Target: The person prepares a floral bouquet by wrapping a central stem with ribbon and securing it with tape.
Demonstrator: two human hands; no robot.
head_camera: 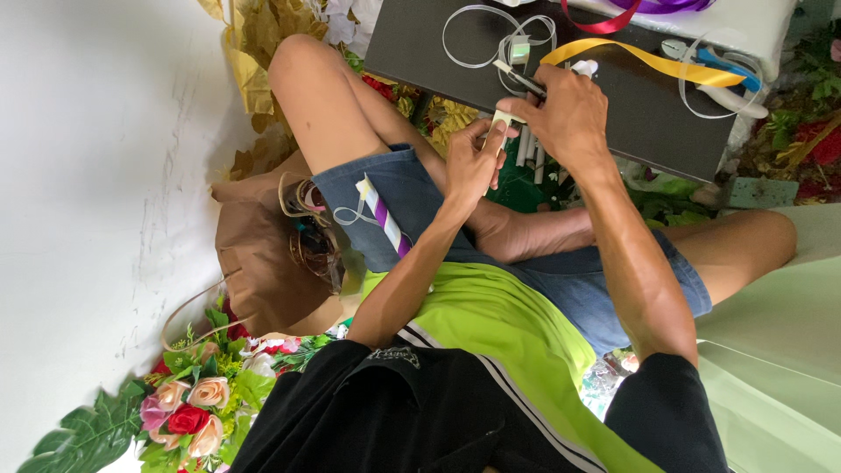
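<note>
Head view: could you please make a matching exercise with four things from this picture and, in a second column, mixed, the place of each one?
Things:
1. yellow ribbon
2. striped purple and white roll
3. small pale strip
4. bunch of artificial roses

Places:
A. between the left hand and right hand
B. on the dark board
C. on the thigh, on the denim shorts
D. low in the picture, by the white wall

Pairs: 1-B, 2-C, 3-A, 4-D
</note>
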